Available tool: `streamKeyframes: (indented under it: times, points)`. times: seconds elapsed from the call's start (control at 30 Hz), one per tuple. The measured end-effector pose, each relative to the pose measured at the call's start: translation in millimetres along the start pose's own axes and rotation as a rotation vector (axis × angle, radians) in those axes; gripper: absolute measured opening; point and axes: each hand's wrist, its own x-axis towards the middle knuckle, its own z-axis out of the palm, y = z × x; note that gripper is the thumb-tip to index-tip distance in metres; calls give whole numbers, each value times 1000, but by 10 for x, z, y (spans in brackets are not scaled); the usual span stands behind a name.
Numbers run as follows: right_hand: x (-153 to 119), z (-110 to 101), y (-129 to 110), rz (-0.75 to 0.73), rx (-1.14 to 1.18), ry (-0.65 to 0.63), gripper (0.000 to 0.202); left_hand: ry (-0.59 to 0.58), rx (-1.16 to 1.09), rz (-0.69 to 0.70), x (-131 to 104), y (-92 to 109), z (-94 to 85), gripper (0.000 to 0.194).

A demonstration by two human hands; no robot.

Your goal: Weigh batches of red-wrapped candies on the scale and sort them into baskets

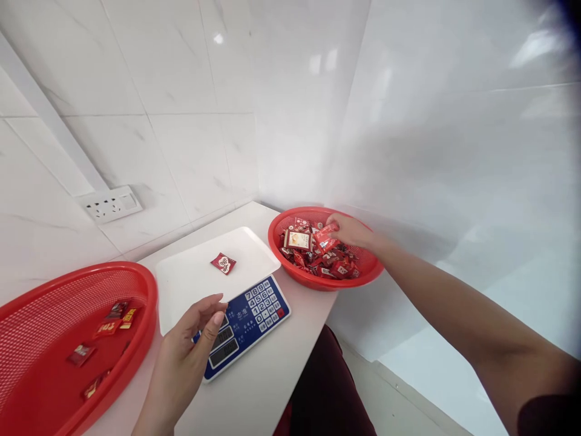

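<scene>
My right hand is over the right red basket, its fingers closed on a bright red packet. Under and around it lie many small wrapped packets, among them a dark red one with a cream label. My left hand hovers over the display end of a blue and white scale, fingers curved and apart, with nothing visible between them. On the scale's white tray rests a single dark red packet.
At the left stands a larger red basket with several packets inside. Everything sits on a white table, against tiled walls that meet behind the right basket. A wall socket is at the upper left.
</scene>
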Motion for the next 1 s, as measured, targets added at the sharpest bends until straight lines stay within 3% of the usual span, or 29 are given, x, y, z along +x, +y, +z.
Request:
streamKeyframes:
  times: [0.13,0.37,0.57,0.63,0.77,0.87,1.0]
  points:
    - [-78,34,-426,-84,111,70,25,43,32,20,-11,56,-31,39]
    - [-220,359,-1542,-314,276,104,48,58,259,84,-36,63,-36,32]
    - [-224,727,-2222,-545,416,177,33,186,279,79,-30,68,-173,33]
    - [-279,867,-2344,-667,329,117,29,240,298,83,-14,56,-207,32]
    - [-438,1058,-2396,-924,74,-173,27,238,346,118,16,23,-230,30]
    - [-505,1079,-2367,-938,10,-311,45,234,369,134,26,7,-258,29]
    - [-471,1082,-2372,-895,-74,-347,51,250,335,100,22,2,-330,31]
